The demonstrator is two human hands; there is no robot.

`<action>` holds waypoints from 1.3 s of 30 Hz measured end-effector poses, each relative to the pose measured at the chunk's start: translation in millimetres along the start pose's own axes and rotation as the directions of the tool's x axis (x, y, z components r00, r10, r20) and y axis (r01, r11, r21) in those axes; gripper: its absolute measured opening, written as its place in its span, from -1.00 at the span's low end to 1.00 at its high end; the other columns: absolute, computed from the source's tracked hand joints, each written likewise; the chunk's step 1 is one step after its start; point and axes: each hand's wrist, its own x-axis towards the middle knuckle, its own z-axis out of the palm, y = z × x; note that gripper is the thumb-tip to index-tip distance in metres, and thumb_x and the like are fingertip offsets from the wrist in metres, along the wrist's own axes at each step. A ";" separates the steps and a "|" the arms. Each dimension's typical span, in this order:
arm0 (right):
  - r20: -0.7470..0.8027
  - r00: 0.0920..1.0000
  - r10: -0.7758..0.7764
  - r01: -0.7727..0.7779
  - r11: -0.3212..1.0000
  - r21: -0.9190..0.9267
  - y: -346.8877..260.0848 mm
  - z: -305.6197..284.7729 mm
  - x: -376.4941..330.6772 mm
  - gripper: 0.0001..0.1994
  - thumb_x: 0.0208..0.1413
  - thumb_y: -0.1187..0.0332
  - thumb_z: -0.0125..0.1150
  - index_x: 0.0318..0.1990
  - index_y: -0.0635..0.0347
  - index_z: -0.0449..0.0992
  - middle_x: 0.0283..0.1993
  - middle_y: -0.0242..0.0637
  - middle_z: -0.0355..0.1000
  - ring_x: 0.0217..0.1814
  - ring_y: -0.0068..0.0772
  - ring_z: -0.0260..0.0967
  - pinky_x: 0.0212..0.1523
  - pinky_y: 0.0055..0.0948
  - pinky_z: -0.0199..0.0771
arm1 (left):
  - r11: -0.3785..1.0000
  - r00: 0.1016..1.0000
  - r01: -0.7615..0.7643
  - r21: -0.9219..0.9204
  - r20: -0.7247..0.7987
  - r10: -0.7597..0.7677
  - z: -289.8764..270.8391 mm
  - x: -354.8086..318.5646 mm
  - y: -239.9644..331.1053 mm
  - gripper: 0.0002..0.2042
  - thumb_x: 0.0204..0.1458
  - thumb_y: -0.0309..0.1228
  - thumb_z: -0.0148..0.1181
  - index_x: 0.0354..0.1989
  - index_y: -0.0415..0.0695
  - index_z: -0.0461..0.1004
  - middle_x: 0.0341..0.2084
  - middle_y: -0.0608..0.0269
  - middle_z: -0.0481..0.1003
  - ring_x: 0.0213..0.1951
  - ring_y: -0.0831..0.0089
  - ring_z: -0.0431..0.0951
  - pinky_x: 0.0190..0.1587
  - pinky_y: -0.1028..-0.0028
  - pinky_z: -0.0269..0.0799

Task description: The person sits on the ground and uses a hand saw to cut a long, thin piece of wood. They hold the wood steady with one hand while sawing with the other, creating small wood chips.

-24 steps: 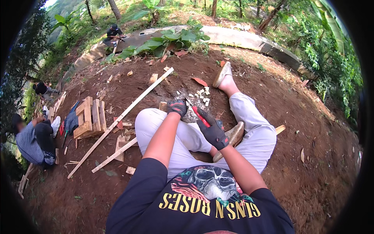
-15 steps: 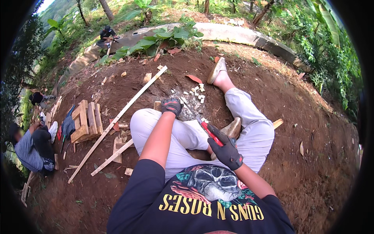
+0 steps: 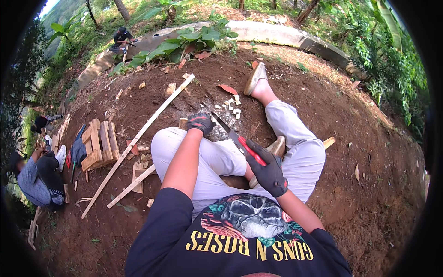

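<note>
I sit on bare soil with my legs stretched out. My left hand point(image 3: 201, 123), in a black and red glove, is closed on a small wooden block point(image 3: 183, 123) on the ground past my knee. My right hand point(image 3: 269, 174), also gloved, grips the red handle of a long knife point(image 3: 229, 133). It is held above my lap, with the blade pointing forward toward my left hand. Several pale wood chips point(image 3: 233, 105) lie on the soil just beyond the block.
A long wooden strip point(image 3: 143, 134) lies diagonally to my left, with a shorter slat point(image 3: 131, 186) and a small slatted wooden frame point(image 3: 99, 145) beside it. One person point(image 3: 37, 177) crouches at the far left and another point(image 3: 121, 37) by the concrete curb point(image 3: 277, 34).
My right hand has drawn back toward my body and lifted the knife off the chopping spot. My left hand has stayed on the block.
</note>
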 end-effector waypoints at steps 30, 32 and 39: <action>0.092 0.994 -0.061 0.086 0.949 -0.303 -15.6 -38.9 -73.9 -0.53 0.27 0.27 0.29 0.33 0.06 0.53 -0.30 -0.12 0.65 -0.37 0.00 0.64 -0.31 -0.12 0.58 | 0.999 0.999 0.041 -0.022 -0.008 -0.042 6.9 0.8 -3.8 -0.41 0.23 0.10 0.17 0.28 -0.04 0.51 0.29 -0.10 0.48 0.32 -0.09 0.48 0.37 0.04 0.37; 0.113 0.983 -0.146 0.180 0.893 -0.413 -20.4 -49.6 -85.3 -0.54 0.23 0.30 0.30 0.30 0.10 0.55 -0.32 -0.14 0.64 -0.40 -0.05 0.62 -0.34 -0.16 0.57 | 0.998 0.998 0.052 -0.024 -0.036 -0.053 10.3 3.6 -4.4 -0.41 0.22 0.11 0.18 0.29 -0.01 0.51 0.27 -0.07 0.51 0.31 -0.07 0.50 0.37 0.03 0.38; 0.177 0.894 -0.411 0.446 0.791 -0.419 -16.4 -43.2 -56.7 -0.42 0.08 0.42 0.33 0.33 0.15 0.53 -0.39 -0.14 0.57 -0.39 -0.07 0.59 -0.42 -0.15 0.53 | 0.998 0.999 0.039 -0.041 -0.006 -0.040 6.0 5.8 -9.6 -0.39 0.17 0.15 0.22 0.31 0.10 0.52 0.27 0.06 0.54 0.29 0.00 0.53 0.34 0.06 0.43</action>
